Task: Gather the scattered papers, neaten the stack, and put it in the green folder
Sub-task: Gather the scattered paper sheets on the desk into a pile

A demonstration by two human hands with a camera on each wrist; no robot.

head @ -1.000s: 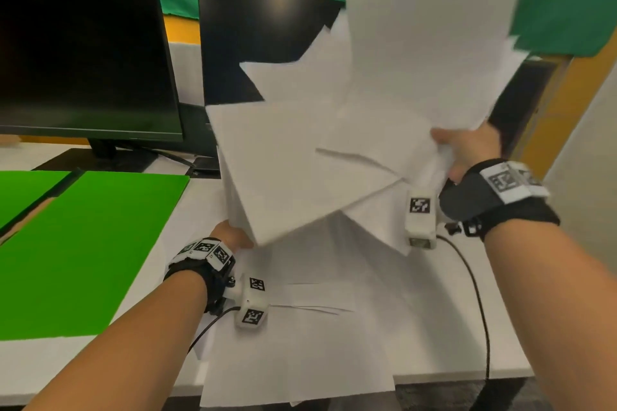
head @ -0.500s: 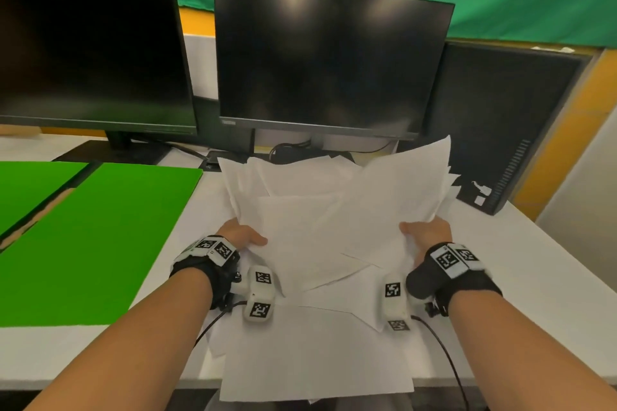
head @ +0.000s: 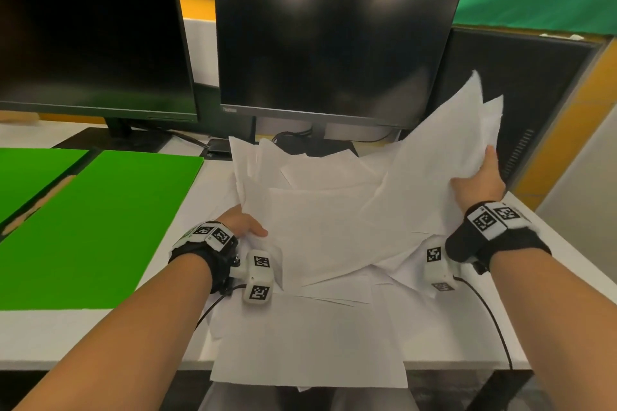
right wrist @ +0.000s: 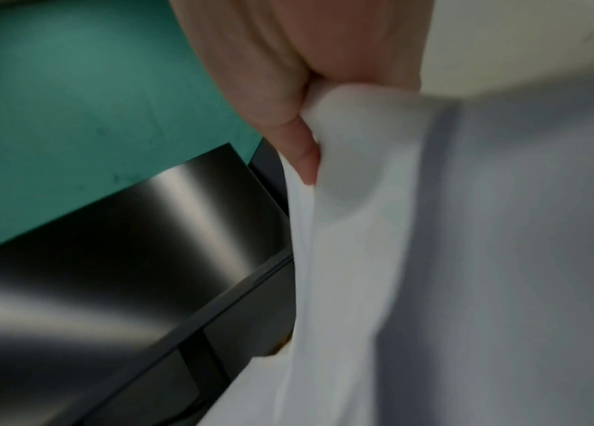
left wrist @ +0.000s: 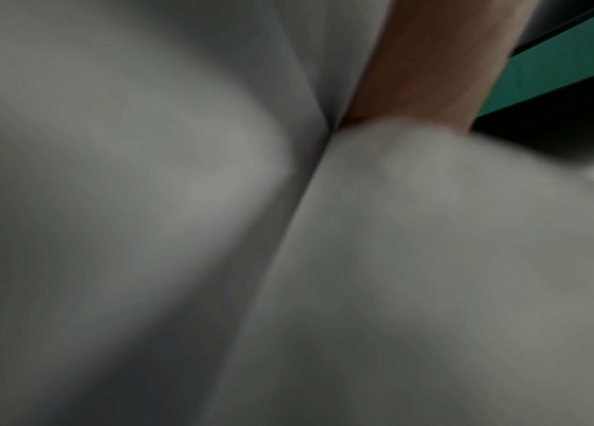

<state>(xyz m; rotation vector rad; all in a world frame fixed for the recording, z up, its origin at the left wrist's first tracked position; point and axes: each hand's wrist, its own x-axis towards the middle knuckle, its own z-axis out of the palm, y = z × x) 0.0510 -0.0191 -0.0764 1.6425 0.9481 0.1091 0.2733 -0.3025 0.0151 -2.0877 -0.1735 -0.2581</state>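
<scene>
A loose, fanned bundle of white papers (head: 334, 210) is held over the desk between both hands. My left hand (head: 242, 225) grips its left edge, thumb on top. My right hand (head: 480, 182) grips the right edge, which is raised and curls upward; the right wrist view shows the papers (right wrist: 353, 216) pinched between thumb and fingers (right wrist: 302, 155). In the left wrist view blurred white papers (left wrist: 178, 230) fill the picture. More sheets (head: 310, 344) lie flat below, overhanging the desk's front edge. The green folder (head: 100, 227) lies open at the left.
Two dark monitors (head: 330, 43) stand at the back of the white desk (head: 567, 310), and a black computer case (head: 534, 93) stands at the right. Monitor stands and cables (head: 293, 140) sit just behind the papers. A cable (head: 494, 327) trails from my right wrist.
The bundle came down from high in front of the monitors to just above the desk. Since half a second ago my right hand has lifted the right edge again.
</scene>
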